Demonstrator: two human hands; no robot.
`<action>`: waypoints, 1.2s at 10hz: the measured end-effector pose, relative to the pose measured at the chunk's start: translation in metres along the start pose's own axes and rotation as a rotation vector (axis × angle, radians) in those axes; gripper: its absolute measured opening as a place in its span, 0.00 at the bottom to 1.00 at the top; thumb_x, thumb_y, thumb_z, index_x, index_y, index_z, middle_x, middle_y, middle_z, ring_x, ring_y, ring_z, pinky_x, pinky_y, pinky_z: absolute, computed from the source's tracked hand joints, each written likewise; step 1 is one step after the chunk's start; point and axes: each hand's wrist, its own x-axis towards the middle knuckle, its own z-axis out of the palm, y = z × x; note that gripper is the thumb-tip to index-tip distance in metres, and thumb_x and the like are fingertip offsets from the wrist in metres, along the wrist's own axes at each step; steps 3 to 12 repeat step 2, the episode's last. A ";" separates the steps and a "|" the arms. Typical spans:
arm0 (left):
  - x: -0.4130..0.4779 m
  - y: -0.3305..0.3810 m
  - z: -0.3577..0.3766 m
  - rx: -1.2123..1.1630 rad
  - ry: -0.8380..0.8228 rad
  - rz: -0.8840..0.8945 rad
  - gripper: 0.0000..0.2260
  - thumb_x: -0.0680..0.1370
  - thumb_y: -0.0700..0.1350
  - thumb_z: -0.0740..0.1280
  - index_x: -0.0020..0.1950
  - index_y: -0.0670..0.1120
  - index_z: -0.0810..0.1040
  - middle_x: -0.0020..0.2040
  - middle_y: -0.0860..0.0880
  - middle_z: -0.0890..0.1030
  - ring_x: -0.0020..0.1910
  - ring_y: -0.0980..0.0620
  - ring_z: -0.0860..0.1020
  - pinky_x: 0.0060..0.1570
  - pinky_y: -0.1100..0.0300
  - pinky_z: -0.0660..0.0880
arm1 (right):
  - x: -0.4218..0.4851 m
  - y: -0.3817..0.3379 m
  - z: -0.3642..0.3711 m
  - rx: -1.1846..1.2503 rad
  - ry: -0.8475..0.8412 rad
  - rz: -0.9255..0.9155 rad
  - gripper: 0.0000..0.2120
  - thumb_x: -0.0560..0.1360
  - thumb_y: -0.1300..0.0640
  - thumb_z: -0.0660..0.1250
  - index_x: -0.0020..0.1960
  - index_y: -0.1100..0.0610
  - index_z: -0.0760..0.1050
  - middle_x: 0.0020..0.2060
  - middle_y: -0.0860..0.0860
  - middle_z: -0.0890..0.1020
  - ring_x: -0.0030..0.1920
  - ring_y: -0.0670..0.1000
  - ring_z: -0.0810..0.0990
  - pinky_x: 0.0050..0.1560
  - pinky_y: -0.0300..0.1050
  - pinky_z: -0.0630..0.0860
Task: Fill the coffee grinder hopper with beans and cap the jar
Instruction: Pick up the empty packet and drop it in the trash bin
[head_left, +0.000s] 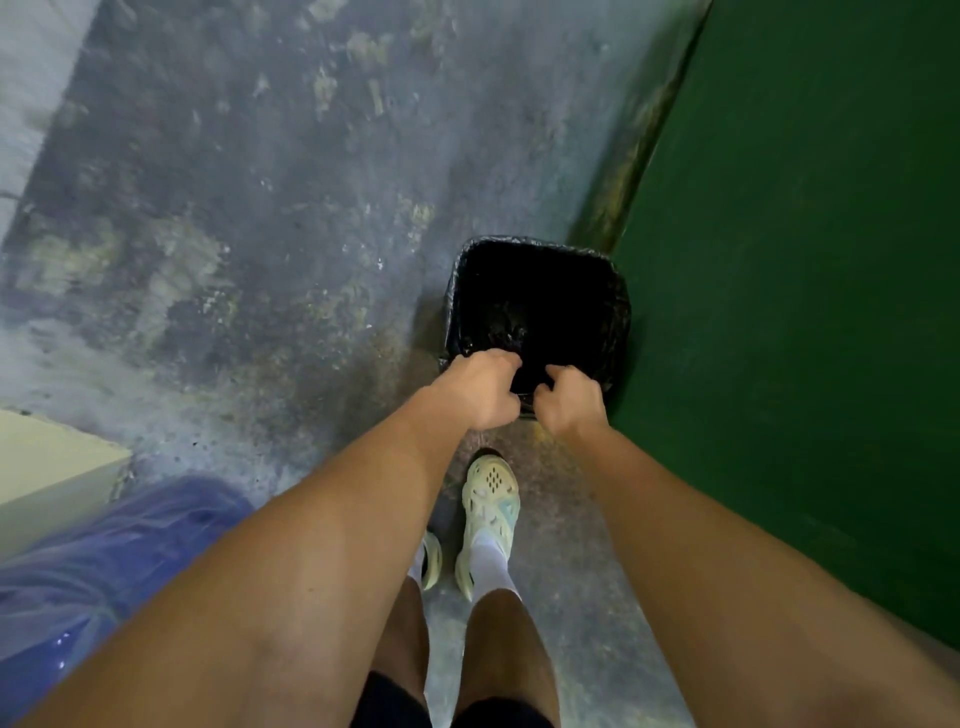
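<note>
No grinder, beans or jar are in view. A square bin lined with a black plastic bag (540, 291) stands on the worn concrete floor beside a green wall. Both my arms reach down to its near rim. My left hand (480, 387) curls its fingers over the near left edge of the black liner. My right hand (571, 400) pinches the liner at the near right edge. The bin's inside is dark and what lies in it cannot be made out.
A green wall (805, 312) runs along the right, close to the bin. A blue plastic bag (104, 561) lies at the lower left beside a pale cabinet corner (47, 473). My feet in pale shoes (488, 509) stand just behind the bin.
</note>
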 end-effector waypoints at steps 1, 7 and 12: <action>-0.037 0.010 -0.022 0.254 -0.081 -0.055 0.26 0.74 0.49 0.62 0.71 0.44 0.66 0.71 0.44 0.68 0.72 0.43 0.62 0.69 0.34 0.57 | -0.037 -0.009 -0.020 0.007 -0.055 0.016 0.24 0.78 0.55 0.57 0.73 0.58 0.63 0.69 0.60 0.71 0.66 0.60 0.71 0.66 0.48 0.69; -0.094 0.030 -0.049 0.421 -0.192 -0.111 0.29 0.74 0.53 0.61 0.74 0.45 0.62 0.75 0.45 0.63 0.76 0.44 0.55 0.70 0.32 0.51 | -0.094 -0.025 -0.048 -0.002 -0.140 0.005 0.26 0.77 0.52 0.59 0.73 0.56 0.63 0.67 0.60 0.72 0.63 0.60 0.75 0.63 0.50 0.73; -0.094 0.030 -0.049 0.421 -0.192 -0.111 0.29 0.74 0.53 0.61 0.74 0.45 0.62 0.75 0.45 0.63 0.76 0.44 0.55 0.70 0.32 0.51 | -0.094 -0.025 -0.048 -0.002 -0.140 0.005 0.26 0.77 0.52 0.59 0.73 0.56 0.63 0.67 0.60 0.72 0.63 0.60 0.75 0.63 0.50 0.73</action>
